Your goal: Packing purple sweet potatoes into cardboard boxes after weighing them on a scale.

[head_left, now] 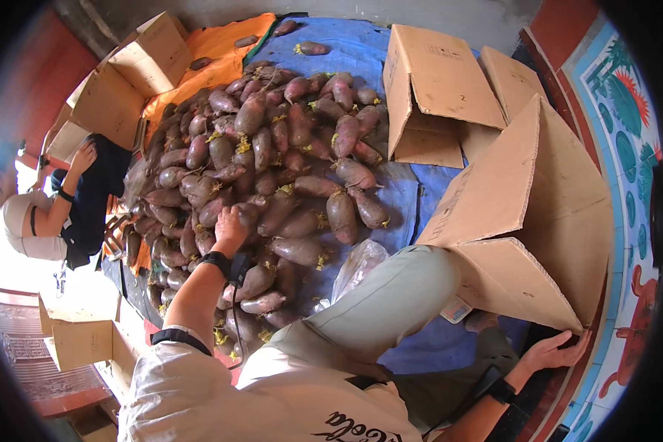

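Note:
My left hand (231, 229) reaches into a wide heap of purple-skinned sweet potatoes (301, 251), its fingers curled on one sweet potato (247, 215). Many of these tubers look dark and damp, and some carry yellow sprouts. On the right, my right hand (555, 351) is at the lower corner of an open cardboard box (486, 177), thumb and fingers against the cardboard. That box leans at an angle beside my bent knee, and the visible part of its inside shows bare cardboard. Between heap and knee lies a clear plastic bag (359, 265), its contents hard to make out.
More cardboard boxes stand at the back right (447, 77) and back left (152, 55). Blue tarpaulin (337, 41) and orange tarpaulin (215, 47) cover the floor. Another person (38, 215) sits at the left. A painted tile wall (624, 143) borders the right side.

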### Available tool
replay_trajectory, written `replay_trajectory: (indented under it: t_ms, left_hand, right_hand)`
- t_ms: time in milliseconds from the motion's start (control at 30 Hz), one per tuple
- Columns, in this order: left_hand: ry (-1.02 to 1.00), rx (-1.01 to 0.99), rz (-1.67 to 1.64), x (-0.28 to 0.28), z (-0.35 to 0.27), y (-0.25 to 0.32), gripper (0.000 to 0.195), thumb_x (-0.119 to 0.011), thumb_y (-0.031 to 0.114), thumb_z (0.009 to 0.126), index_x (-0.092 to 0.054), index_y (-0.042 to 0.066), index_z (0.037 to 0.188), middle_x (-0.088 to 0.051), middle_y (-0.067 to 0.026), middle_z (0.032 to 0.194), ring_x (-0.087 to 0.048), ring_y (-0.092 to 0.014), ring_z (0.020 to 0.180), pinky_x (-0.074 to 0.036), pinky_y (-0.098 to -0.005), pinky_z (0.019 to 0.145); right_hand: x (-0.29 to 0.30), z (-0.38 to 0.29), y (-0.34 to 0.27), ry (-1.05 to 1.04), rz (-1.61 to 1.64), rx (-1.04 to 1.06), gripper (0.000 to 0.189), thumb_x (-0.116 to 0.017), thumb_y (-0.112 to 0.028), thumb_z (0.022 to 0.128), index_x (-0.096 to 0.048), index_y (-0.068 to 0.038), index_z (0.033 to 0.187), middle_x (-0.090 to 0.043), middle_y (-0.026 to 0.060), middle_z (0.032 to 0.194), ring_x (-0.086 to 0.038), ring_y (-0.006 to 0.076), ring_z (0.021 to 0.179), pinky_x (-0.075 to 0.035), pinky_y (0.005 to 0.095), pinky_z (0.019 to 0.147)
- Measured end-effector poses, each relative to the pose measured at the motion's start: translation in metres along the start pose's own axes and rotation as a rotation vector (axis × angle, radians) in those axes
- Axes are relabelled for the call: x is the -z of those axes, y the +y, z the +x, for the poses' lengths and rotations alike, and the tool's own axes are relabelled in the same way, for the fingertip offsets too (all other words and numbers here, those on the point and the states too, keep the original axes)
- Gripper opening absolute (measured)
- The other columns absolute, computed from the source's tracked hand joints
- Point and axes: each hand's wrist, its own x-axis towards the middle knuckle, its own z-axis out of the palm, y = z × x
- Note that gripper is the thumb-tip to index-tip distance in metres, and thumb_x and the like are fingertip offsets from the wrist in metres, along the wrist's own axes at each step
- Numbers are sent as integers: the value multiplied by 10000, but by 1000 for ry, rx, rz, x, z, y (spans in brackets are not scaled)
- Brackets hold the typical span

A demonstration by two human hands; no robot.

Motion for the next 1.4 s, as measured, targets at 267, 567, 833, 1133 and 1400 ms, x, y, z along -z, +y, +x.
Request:
replay_trajectory:
  t_ms: [267,567,833,1133,1400]
  left_hand:
    - [-57,-188,325,-9,23,15,383,-566,84,676,-487,100,1050,-436,-109,1107,-438,-279,1033,-408,-371,798]
    - [-139,-217,496,-13,32,26,367,-602,135,679,-503,130,1033,-456,-84,1070,-438,-244,1021,-384,-372,798]
    - [-99,-226,611,-29,36,21,472,-686,170,600,-476,147,1023,-462,-67,1045,-450,-232,995,-394,-356,790]
    - [-185,-272,634,-14,37,27,541,-721,183,554,-460,145,1027,-455,-62,1030,-461,-239,969,-425,-340,754]
    - [-188,-82,175,21,38,-7,756,-768,213,468,-356,36,1076,-418,-174,1089,-452,-343,1009,-438,-369,836]
  right_hand:
    - [-5,-3,-4,0,10,-31,396,-414,-273,899,-447,24,1159,-491,154,1164,-433,307,1089,-300,408,927]
    - [-6,0,-11,-21,-9,-31,387,-395,-253,909,-416,39,1162,-455,160,1189,-413,302,1098,-286,406,928]
    - [-7,-4,-9,-44,-28,-52,395,-393,-243,911,-387,34,1193,-434,159,1207,-393,294,1117,-278,402,935]
    - [-8,-6,-6,-20,9,-71,409,-402,-261,907,-404,17,1207,-453,142,1214,-391,296,1138,-272,405,951]
    - [-9,-5,-5,-24,8,-81,415,-403,-273,906,-413,22,1198,-463,144,1199,-392,296,1132,-272,408,949]
